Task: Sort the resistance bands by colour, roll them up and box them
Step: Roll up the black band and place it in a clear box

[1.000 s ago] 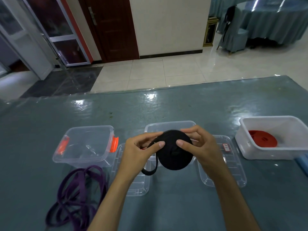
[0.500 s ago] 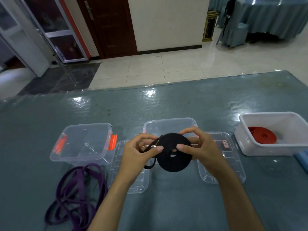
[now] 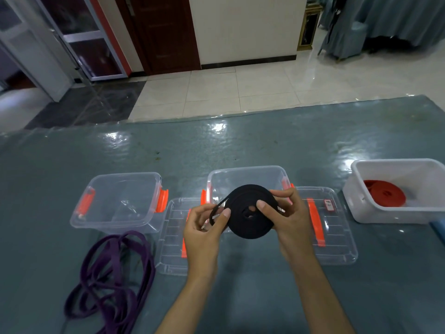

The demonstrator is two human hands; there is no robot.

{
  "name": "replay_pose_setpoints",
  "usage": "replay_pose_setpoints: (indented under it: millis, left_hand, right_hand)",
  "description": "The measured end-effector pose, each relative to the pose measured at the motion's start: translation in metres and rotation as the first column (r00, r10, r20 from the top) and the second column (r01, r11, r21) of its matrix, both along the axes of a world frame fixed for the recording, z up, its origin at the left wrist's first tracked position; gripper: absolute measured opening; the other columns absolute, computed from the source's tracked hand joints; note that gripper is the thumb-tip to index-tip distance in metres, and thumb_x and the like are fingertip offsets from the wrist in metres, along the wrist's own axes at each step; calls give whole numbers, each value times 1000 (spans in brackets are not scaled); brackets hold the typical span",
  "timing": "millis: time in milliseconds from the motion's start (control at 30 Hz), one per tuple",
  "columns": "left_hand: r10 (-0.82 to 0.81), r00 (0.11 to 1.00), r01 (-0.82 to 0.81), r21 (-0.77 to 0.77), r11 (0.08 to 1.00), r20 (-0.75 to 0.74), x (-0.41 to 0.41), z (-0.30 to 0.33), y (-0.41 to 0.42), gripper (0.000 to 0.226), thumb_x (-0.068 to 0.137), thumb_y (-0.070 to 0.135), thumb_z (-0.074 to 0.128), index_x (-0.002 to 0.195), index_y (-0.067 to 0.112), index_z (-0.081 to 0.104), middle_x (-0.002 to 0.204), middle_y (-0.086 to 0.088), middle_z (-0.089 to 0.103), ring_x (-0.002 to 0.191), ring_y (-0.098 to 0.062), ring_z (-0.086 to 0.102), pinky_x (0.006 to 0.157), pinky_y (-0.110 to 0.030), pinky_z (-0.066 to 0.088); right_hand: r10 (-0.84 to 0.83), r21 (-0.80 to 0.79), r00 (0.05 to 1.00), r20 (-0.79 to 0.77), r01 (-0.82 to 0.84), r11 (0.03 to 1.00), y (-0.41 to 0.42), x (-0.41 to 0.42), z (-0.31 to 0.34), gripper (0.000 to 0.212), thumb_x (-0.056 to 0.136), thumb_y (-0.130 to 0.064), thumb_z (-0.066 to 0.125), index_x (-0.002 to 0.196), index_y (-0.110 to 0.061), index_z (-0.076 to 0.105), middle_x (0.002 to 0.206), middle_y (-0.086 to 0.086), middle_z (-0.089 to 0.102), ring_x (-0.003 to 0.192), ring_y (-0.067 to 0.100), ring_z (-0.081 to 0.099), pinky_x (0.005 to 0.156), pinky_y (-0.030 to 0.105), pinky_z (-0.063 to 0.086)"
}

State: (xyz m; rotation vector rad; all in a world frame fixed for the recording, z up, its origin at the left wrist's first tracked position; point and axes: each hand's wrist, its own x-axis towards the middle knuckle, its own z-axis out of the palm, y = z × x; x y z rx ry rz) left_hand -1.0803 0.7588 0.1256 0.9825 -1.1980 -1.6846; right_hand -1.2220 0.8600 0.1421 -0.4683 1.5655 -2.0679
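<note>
A black resistance band (image 3: 243,222) rolled into a flat coil hangs in the air in front of the middle clear box (image 3: 245,175). My right hand (image 3: 286,218) grips the coil, thumb on its face and fingers behind its right edge. My left hand (image 3: 204,225) pinches the band's loose end loop at the coil's left side. A purple band (image 3: 113,273) lies unrolled in loose loops on the table at the front left. A rolled red band (image 3: 385,195) sits inside the white tub (image 3: 361,208) at the right.
An empty clear box with orange latches (image 3: 118,201) stands at the left. Two clear lids (image 3: 173,237) (image 3: 334,227) lie flat on either side of the middle box. The table wears a shiny blue-grey cover (image 3: 265,145); a blue object pokes in at the right edge (image 3: 439,229).
The coil has tipped so its face and centre hole show more. The left hand's loose end has shortened into a small loop at the coil's left. The camera has tilted down slightly.
</note>
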Motion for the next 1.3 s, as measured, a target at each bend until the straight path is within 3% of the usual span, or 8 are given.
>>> replay_pose_setpoints:
  millis: [267, 467, 600, 733, 833, 1033, 1100, 1300]
  left_hand:
    - [-60, 994, 81, 264, 961, -89, -15, -17, -7, 44, 77, 13, 93, 117, 22, 79, 104, -12, 79, 104, -29, 78, 82, -34, 64]
    - [-7, 998, -8, 241, 970, 60, -51, -29, -40, 28, 85, 1, 85, 110, 13, 78, 103, -13, 81, 94, -28, 80, 73, -28, 63]
    - [-49, 978, 3, 216, 976, 205, -85, -46, -65, 24, 85, 1, 85, 106, 12, 78, 106, -15, 79, 95, -30, 79, 72, -28, 63]
    - [-58, 919, -3, 154, 988, 390, -117, -71, -90, 23, 85, -1, 83, 105, 9, 78, 99, -9, 75, 98, -34, 75, 87, -43, 64]
    - [-99, 872, 26, 158, 987, 480, -138, -93, -104, 23, 85, -5, 82, 105, 5, 77, 96, -12, 74, 102, -39, 74, 96, -52, 60]
    - [-178, 753, 91, 167, 982, 634, -161, -134, -126, 22, 85, -6, 81, 101, 7, 76, 103, -14, 78, 95, -28, 73, 83, -33, 60]
    - [-182, 718, 103, 155, 982, 672, -164, -145, -131, 21, 85, -5, 81, 100, 10, 76, 103, -11, 77, 94, -25, 72, 77, -26, 54]
    - [-159, 628, 79, 141, 987, 762, -167, -162, -136, 30, 84, 4, 86, 113, 2, 77, 107, -12, 78, 103, -27, 73, 98, -39, 58]
  right_hand:
    - [-111, 99, 990, 84, 102, 990, -10, -10, -33, 39, 67, -36, 92, 96, -26, 68, 102, 5, 78, 99, 26, 77, 73, 40, 65]
    - [-75, 359, 997, -22, 78, 930, -18, -40, -68, 36, 73, -25, 96, 86, -18, 63, 91, -5, 79, 88, 13, 78, 79, 41, 63]
    - [-40, 494, 993, -112, 90, 865, -33, -63, -81, 40, 75, -27, 94, 98, -30, 61, 87, -7, 73, 80, 11, 75, 70, 31, 59]
    - [190, 669, 971, -143, -46, 741, -55, -87, -97, 35, 88, -22, 83, 113, -29, 59, 100, 0, 75, 87, 17, 72, 76, 35, 58]
    - [399, 827, 913, -88, -156, 540, -69, -99, -109, 32, 93, -24, 76, 112, -23, 50, 107, 3, 69, 88, 17, 65, 64, 24, 47]
    - [574, 906, 812, 104, -315, 282, -94, -115, -131, 45, 93, -30, 75, 131, -9, 63, 120, 9, 67, 102, 24, 66, 80, 30, 49]
    - [578, 916, 806, 127, -318, 243, -102, -117, -136, 48, 94, -33, 73, 132, -6, 62, 126, 12, 64, 99, 23, 63, 79, 29, 47]
    - [521, 934, 845, 118, -273, 231, -114, -122, -145, 64, 94, -36, 73, 141, -2, 46, 134, 14, 58, 103, 26, 61, 82, 32, 50]
